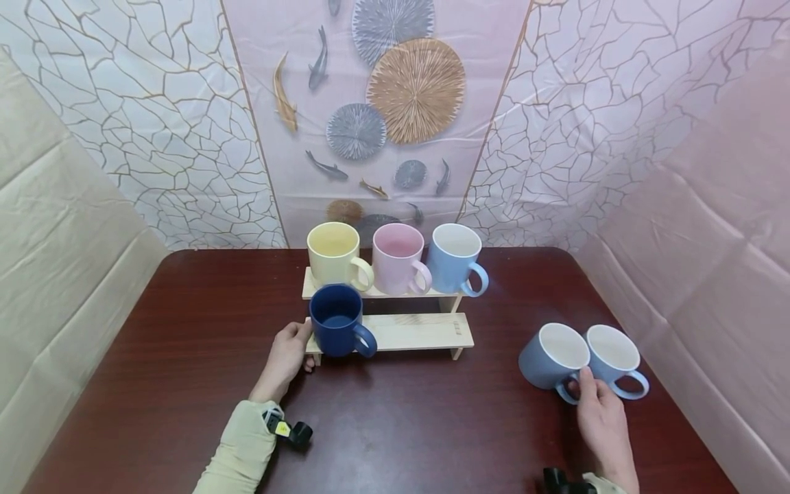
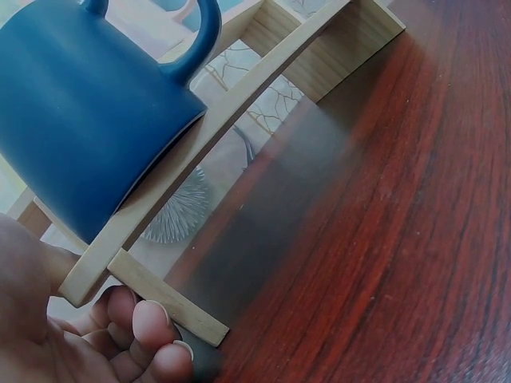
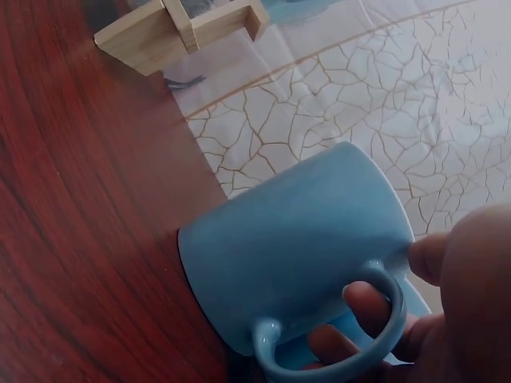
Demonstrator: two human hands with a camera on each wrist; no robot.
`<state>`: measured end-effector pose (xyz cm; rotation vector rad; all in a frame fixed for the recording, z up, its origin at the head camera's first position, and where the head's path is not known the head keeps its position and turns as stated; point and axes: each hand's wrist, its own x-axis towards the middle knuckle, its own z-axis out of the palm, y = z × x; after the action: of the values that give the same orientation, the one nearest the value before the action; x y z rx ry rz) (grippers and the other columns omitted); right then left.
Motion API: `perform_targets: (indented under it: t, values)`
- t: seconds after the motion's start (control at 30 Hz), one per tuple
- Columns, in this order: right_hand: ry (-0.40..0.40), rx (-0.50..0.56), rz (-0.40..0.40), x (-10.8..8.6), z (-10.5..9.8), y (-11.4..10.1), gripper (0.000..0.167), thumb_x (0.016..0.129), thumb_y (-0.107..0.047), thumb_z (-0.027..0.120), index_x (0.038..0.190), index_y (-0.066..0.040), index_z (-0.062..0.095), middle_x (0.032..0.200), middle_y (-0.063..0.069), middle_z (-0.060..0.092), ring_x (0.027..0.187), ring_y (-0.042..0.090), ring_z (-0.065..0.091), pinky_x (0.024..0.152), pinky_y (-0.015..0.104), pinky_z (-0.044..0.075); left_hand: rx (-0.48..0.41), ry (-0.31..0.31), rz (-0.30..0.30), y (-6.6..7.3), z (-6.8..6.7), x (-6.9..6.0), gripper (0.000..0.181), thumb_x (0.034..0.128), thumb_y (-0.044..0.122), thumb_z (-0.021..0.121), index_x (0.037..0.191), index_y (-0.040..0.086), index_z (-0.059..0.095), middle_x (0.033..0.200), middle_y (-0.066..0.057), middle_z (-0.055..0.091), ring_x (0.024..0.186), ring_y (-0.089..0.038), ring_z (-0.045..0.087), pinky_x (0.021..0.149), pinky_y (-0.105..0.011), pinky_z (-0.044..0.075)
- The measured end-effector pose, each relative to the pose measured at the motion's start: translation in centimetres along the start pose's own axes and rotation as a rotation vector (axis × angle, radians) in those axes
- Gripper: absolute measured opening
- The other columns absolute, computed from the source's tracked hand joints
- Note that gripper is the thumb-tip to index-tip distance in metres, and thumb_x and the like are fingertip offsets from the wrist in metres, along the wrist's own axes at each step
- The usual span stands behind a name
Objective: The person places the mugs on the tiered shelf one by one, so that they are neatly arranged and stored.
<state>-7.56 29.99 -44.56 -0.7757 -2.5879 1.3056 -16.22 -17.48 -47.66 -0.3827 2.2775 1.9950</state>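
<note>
My left hand (image 1: 287, 357) grips the left end of the lower tier of a two-tier wooden rack (image 1: 413, 332); in the left wrist view its fingers curl beneath the board beside the rack's leg. Near that hand a dark blue mug (image 1: 334, 329) stands on the lower tier. At the right, my right hand (image 1: 603, 420) holds a light blue mug (image 1: 551, 357) with a white inside. Fingers pass through its handle (image 3: 375, 343) and the thumb presses near the rim. Touching or nearly touching it is a second light blue mug (image 1: 611, 353), mostly hidden in the right wrist view.
On the upper tier stand a yellow mug (image 1: 330, 257), a pink mug (image 1: 395, 264) and another light blue mug (image 1: 452, 261), handles toward the right. The dark red wooden table (image 1: 432, 425) meets patterned cloth (image 1: 555, 137) at the back and cloth-covered walls at both sides.
</note>
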Motion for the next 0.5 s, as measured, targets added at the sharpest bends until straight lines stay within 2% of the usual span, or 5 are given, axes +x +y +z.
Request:
perform_targets:
  t: [0.13, 0.27, 0.4, 0.5]
  values:
    - [-0.021, 0.094, 0.05, 0.2, 0.0, 0.4, 0.065, 0.101, -0.054, 0.034, 0.11, 0.005, 0.06, 0.098, 0.007, 0.063, 0.098, 0.02, 0.045, 0.08, 0.026, 0.034, 0.008, -0.001, -0.003, 0.0, 0.0, -0.1, 0.039, 0.1034, 0.037, 0.045, 0.1, -0.001, 0.054, 0.062, -0.01, 0.057, 0.048, -0.018, 0.053, 0.048, -0.028, 0.048]
    - [-0.08, 0.256, 0.107, 0.3, -0.2, 0.9, 0.06, 0.097, -0.057, 0.043, 0.1, -0.003, 0.067, 0.086, -0.014, 0.059, 0.091, 0.011, 0.046, 0.078, 0.021, 0.035, 0.013, -0.001, -0.003, 0.0, 0.0, -0.2, 0.039, 0.1034, 0.037, 0.045, 0.102, -0.001, 0.054, 0.063, -0.011, 0.056, 0.048, -0.018, 0.053, 0.048, -0.029, 0.049]
    - [-0.136, 0.41, 0.109, 0.4, -0.4, 1.3, 0.051, 0.097, -0.055, 0.048, 0.093, -0.01, 0.072, 0.086, -0.015, 0.062, 0.089, 0.004, 0.052, 0.078, 0.017, 0.04, 0.017, -0.001, -0.002, 0.1, 0.0, -0.1, 0.039, 0.1035, 0.037, 0.045, 0.102, -0.001, 0.054, 0.064, -0.01, 0.056, 0.048, -0.018, 0.053, 0.048, -0.028, 0.049]
    - [-0.173, 0.508, 0.062, 0.5, -0.3, 1.4, 0.044, 0.099, -0.047, 0.051, 0.095, -0.009, 0.072, 0.087, -0.012, 0.063, 0.089, 0.001, 0.056, 0.077, 0.015, 0.046, 0.018, -0.002, -0.002, 0.1, 0.0, -0.1, 0.039, 0.1037, 0.037, 0.044, 0.103, -0.001, 0.054, 0.064, -0.01, 0.056, 0.048, -0.017, 0.053, 0.048, -0.028, 0.049]
